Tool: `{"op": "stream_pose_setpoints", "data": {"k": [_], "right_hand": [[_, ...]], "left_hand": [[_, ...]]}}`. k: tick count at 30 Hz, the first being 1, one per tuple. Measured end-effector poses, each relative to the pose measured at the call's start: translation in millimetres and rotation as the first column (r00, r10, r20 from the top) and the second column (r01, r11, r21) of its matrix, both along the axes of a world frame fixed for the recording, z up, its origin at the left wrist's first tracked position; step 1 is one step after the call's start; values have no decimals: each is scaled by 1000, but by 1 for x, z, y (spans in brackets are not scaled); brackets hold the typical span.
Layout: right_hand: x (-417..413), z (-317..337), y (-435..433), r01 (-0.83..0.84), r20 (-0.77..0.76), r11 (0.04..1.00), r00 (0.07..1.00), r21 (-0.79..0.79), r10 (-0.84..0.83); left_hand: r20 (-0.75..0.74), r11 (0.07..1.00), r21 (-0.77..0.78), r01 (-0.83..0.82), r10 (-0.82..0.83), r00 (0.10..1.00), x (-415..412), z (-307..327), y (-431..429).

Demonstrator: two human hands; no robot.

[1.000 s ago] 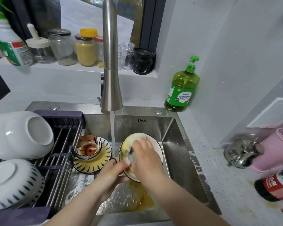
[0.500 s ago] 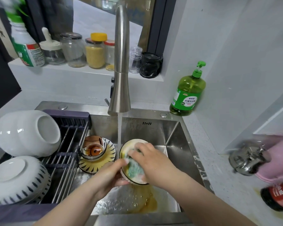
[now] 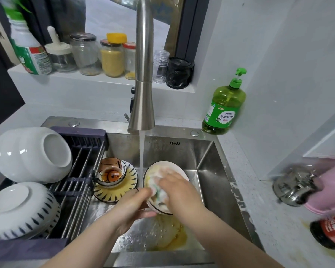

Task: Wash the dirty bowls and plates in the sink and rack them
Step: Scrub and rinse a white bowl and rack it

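A left hand [image 3: 132, 205] grips the near rim of a white, dark-edged plate [image 3: 178, 167], smeared yellow and tilted above the middle of the sink [image 3: 211, 180]. The right hand [image 3: 179, 192] clutches a sponge [image 3: 156, 187] against its face. Beyond, water from the tap [image 3: 143, 93] runs past its far rim.

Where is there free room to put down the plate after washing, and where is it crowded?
Free: the bare rack bars right of the white bowl and the dash-patterned bowl; also the sink floor right of the plate. Crowded: the rack's left side, and the small bowl on the striped plate.
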State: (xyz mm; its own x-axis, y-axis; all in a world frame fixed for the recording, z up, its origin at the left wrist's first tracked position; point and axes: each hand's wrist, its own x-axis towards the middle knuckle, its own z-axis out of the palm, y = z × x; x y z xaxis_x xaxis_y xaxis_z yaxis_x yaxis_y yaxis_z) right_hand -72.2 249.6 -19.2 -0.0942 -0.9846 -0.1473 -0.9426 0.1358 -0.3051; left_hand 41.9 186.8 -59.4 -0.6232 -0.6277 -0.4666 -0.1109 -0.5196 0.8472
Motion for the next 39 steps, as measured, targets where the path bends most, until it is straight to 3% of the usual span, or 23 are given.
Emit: {"op": "stream_pose_setpoints", "data": {"k": [3, 5, 8, 10, 11, 15, 18, 20, 21, 24, 25, 29, 31, 32, 33, 34, 35, 36, 37, 38, 39], "right_hand": [[-3, 4, -9, 3, -260, 989, 965, 145, 35], [-4, 7, -10, 11, -289, 977, 956, 211, 51], [-7, 12, -5, -45, -69, 960, 995, 276, 67], [-5, 10, -3, 1, 157, 981, 987, 194, -33], [-4, 8, -4, 31, 177, 990, 983, 140, -56], [-3, 3, -11, 41, -225, 994, 974, 105, -16], [-7, 9, -14, 26, -268, 978, 963, 206, 31], [-11, 13, -11, -37, -192, 957, 977, 287, 95], [-13, 11, -10, -49, -81, 960, 994, 275, 73], [-10, 6, -11, 90, 301, 990, 946, 105, -118], [-10, 2, -13, 124, 274, 991, 952, 51, -133], [-14, -5, -19, 113, -160, 993, 981, 30, -107], [-18, -6, -18, 133, -157, 989, 980, 69, -121], [-20, -6, -15, 179, -13, 983, 984, 47, -179], [-22, -7, -11, 266, 212, 962, 939, 54, -272], [-22, -7, -7, 374, 496, 922, 785, 99, -372], [-23, -8, -5, 461, 765, 871, 495, 171, -412], [-24, -10, -6, 504, 902, 822, 174, 264, -396], [-22, -10, -5, 502, 933, 796, -67, 339, -355], [-18, -9, -6, 479, 929, 796, -184, 369, -320], [-12, -9, -8, 478, 930, 797, -198, 369, -311]], "left_hand": [[28, 998, -49, -27, 29, 999, -2, 2, -6], [66, 997, -76, -16, 21, 998, -2, 2, -13], [94, 997, -77, 2, 5, 996, -2, 2, -11], [86, 999, -34, -3, 6, 996, -1, 0, -6], [72, 1000, -11, -15, 15, 997, -3, 0, -4], [54, 999, -20, -51, 52, 997, -8, 5, -2], [65, 997, -57, -57, 61, 996, -7, 8, -10], [80, 997, -71, -23, 29, 996, -5, 8, -14], [83, 998, -56, -7, 12, 997, -4, 8, -14], [22, 999, 50, 16, -18, 1000, -6, 9, -6], [-1, 997, 77, -1, 1, 1000, -8, 9, -3], [-9, 995, 2, -100, 100, 995, -15, 9, 3], [7, 987, -91, -136, 137, 991, -15, 9, 3], [16, 977, -154, -150, 154, 988, -15, 8, 3], [22, 961, -227, -155, 165, 986, -15, 5, 4], [33, 940, -304, -152, 170, 985, -15, 4, 5], [52, 912, -386, -140, 173, 984, -15, 4, 7], [75, 877, -465, -119, 172, 982, -16, 4, 10], [95, 841, -533, -99, 176, 980, -18, 3, 14], [105, 811, -579, -90, 183, 977, -20, 1, 17], [113, 789, -607, -89, 196, 974, -21, -3, 20]]}}
